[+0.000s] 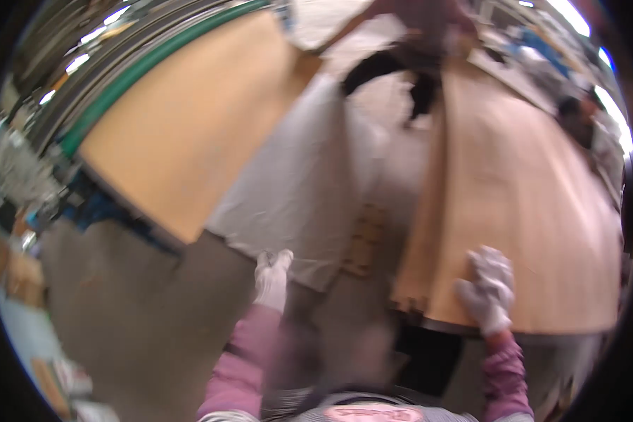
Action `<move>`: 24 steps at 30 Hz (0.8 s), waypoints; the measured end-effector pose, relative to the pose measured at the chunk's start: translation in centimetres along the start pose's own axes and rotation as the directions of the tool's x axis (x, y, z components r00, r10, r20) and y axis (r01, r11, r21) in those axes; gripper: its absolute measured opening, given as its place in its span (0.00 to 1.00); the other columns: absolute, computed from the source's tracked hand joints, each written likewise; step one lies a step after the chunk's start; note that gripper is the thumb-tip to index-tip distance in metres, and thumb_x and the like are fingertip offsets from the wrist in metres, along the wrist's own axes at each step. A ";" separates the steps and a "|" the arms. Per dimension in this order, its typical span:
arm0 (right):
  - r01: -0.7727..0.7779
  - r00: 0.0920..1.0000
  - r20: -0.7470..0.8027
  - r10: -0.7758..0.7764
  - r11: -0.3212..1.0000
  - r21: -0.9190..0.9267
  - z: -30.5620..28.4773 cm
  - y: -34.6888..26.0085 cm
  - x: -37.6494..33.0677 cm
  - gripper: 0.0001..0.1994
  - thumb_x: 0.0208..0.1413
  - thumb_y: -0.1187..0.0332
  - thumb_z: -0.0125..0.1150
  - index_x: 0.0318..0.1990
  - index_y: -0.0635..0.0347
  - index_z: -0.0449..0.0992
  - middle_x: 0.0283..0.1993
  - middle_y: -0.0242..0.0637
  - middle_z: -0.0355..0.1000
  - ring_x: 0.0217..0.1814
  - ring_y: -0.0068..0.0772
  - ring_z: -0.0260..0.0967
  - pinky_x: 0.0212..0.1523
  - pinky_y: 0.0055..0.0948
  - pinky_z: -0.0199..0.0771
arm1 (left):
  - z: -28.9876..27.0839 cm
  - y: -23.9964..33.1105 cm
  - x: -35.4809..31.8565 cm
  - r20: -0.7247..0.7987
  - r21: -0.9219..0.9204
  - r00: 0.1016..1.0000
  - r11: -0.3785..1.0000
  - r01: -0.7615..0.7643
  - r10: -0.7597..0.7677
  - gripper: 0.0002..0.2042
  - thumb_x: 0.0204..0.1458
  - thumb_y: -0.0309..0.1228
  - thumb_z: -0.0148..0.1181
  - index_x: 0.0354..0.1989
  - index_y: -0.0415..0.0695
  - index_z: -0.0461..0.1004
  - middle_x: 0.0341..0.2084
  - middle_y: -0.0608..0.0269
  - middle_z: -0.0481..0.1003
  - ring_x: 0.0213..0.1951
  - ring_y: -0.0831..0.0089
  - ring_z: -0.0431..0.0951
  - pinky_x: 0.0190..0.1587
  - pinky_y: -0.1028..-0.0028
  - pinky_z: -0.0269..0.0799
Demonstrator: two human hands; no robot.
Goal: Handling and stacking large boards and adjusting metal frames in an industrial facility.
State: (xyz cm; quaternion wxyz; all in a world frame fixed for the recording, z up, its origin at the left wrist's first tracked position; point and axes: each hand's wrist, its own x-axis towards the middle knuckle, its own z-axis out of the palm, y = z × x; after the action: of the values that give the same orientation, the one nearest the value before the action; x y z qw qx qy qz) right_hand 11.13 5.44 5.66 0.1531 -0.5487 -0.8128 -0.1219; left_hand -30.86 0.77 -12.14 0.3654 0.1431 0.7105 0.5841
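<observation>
**Gloved hands apart, at grey sheet and tan sheet**

Left hand, 7 o'clock, fingertips at near edge of grey sheet; blur, can't tell if pinching. Right hand, 4 o'clock, palm down, fingers extended, on near end of tan sheet. Grey sheet just off centre toward 11 o'clock, tan sheet at 3 o'clock, running toward 1. Second tan panel at 10 o'clock, long green edge strip beyond it. Co-worker at 1 o'clock, one arm out toward that panel's far end.
</observation>
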 end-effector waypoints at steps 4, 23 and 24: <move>-0.061 0.994 0.082 0.068 0.994 -0.088 -1.4 1.2 -0.9 0.27 0.41 0.71 0.55 0.54 0.63 0.72 0.62 0.52 0.64 0.67 0.56 0.56 0.69 0.47 0.50 | -9.4 -0.8 11.5 -0.575 0.429 0.807 0.890 0.154 0.137 0.48 0.47 0.54 0.63 0.65 0.28 0.49 0.62 0.32 0.57 0.65 0.48 0.58 0.64 0.64 0.56; 0.017 1.000 0.004 -0.017 0.998 -0.058 0.0 1.3 1.2 0.23 0.42 0.60 0.62 0.49 0.55 0.75 0.57 0.45 0.69 0.62 0.52 0.62 0.63 0.47 0.59 | -11.0 16.6 -8.3 0.215 -0.153 0.976 0.988 0.006 0.027 0.16 0.51 0.32 0.60 0.43 0.32 0.72 0.33 0.55 0.77 0.33 0.66 0.80 0.35 0.67 0.80; 0.013 0.999 0.037 -0.011 0.998 -0.057 -1.0 2.0 1.3 0.24 0.43 0.58 0.62 0.51 0.55 0.75 0.57 0.46 0.68 0.62 0.51 0.61 0.64 0.46 0.59 | -8.6 18.7 -10.6 0.143 -0.219 0.970 0.962 -0.165 0.199 0.19 0.53 0.36 0.60 0.45 0.32 0.71 0.32 0.57 0.77 0.29 0.69 0.80 0.28 0.73 0.78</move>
State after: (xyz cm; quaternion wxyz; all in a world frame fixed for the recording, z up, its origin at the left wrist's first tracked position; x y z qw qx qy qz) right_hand 12.69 6.93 7.15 0.1214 -0.5502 -0.8149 -0.1360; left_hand -33.61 -6.94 9.50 0.3799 0.2168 0.5976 0.6719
